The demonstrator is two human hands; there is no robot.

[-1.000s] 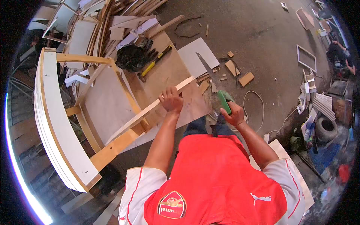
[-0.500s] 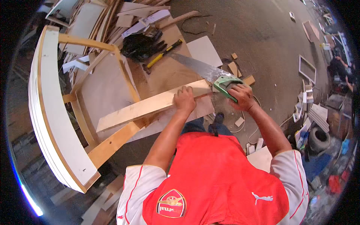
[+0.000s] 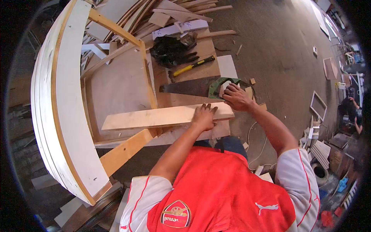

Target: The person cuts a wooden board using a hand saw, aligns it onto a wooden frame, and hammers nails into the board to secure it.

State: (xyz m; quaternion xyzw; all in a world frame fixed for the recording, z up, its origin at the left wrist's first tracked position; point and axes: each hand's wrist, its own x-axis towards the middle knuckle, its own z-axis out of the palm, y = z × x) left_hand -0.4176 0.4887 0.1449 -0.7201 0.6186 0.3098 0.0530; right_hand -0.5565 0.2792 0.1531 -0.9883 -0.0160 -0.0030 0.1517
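Observation:
My left hand lies over a pale wooden plank, fingers bent across its top near the right end. The plank rests over the wooden frame and the low work surface. A handsaw with a green handle lies almost level just beyond the plank, its blade pointing left. Curled at the rear of that handle are the fingers of my right hand; the thumb is hard to see. Beyond the blade are a yellow-and-black hammer and black gloves.
A curved white panel joined to a wooden frame stands at the left. Wood strips are piled at the back. Offcuts and a cable lie on the floor at the right. Another person is at the far right.
The saw has moved left and turned from slanting across the plank's end to lying level beyond it. My left hand has shifted right along with the plank. The view has also turned.

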